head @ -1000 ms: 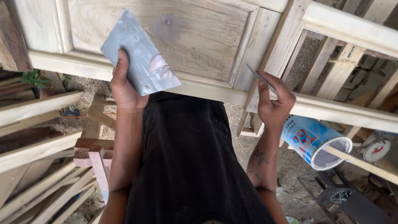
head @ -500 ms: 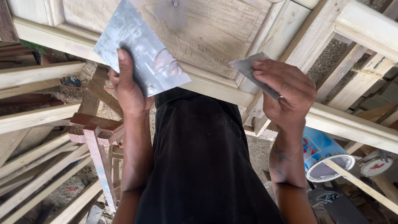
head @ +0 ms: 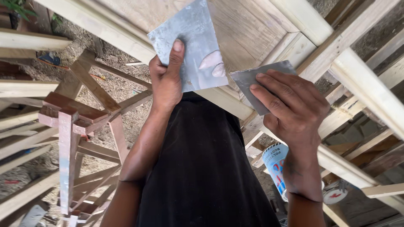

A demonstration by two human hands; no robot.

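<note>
My left hand point(head: 165, 81) grips a flat grey metal plate point(head: 188, 46) with a pale pinkish blob of filler point(head: 211, 63) on its right side. My right hand point(head: 292, 107) holds a smaller grey metal scraper blade point(head: 257, 80), its fingers spread flat on top of it. The blade's upper edge nearly touches the plate's right edge beside the filler. Both are held over the lower rail of a pale bare-wood panelled door point(head: 248, 29) lying flat in front of me.
A blue and white open can point(head: 275, 168) lies tipped below my right wrist, with a round lid point(head: 335, 192) beside it. A reddish wooden trestle point(head: 69, 122) and stacked timber point(head: 25, 88) stand on the left over gravel ground. More pale wooden frames point(head: 366, 92) lie at right.
The view has swung and both hands have come together: the plate moved right and the scraper blade moved left toward the filler, now lying flat beside the plate.
</note>
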